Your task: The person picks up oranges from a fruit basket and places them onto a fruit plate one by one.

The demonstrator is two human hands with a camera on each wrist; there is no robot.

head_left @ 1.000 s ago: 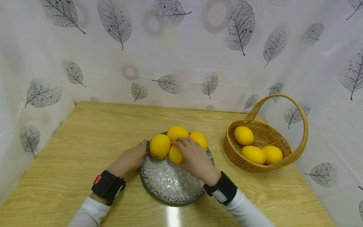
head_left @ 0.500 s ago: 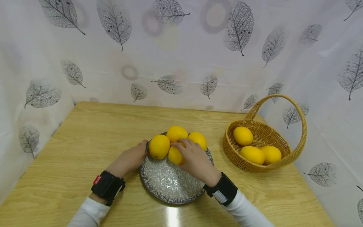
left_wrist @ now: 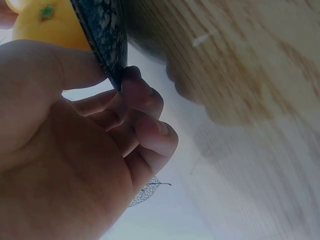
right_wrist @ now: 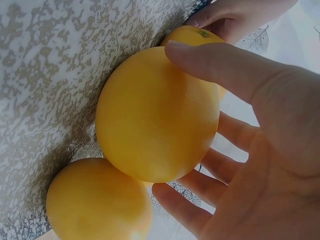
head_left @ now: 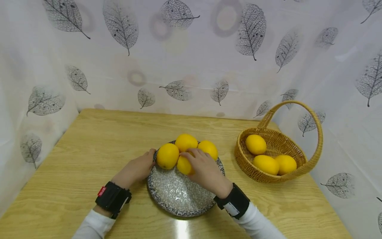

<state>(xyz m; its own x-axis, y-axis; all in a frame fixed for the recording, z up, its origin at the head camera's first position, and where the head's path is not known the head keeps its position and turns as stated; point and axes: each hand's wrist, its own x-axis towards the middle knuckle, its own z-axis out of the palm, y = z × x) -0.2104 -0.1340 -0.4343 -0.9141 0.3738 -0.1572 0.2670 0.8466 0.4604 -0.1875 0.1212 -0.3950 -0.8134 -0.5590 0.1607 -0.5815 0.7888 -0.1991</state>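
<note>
In the head view, a speckled grey plate (head_left: 179,199) with a dark rim rests on the table. My left hand (head_left: 137,168) grips its left rim; the left wrist view shows the thumb over the edge (left_wrist: 107,40) and the curled fingers beneath. With thumb and fingers around it, my right hand (head_left: 209,174) holds a yellow-orange orange (right_wrist: 155,115) low over the plate. Three more lie around it along the plate's far side: a left orange (head_left: 167,156) with a green star-shaped stem mark, a back orange (head_left: 186,142) and a right orange (head_left: 209,149).
To the right of the plate stands a wicker basket (head_left: 244,166) with a tall arched handle (head_left: 317,132). It contains three yellow fruits (head_left: 266,164). The wooden table (head_left: 113,132) ends at a leaf-patterned white curtain (head_left: 191,49) at the back and sides.
</note>
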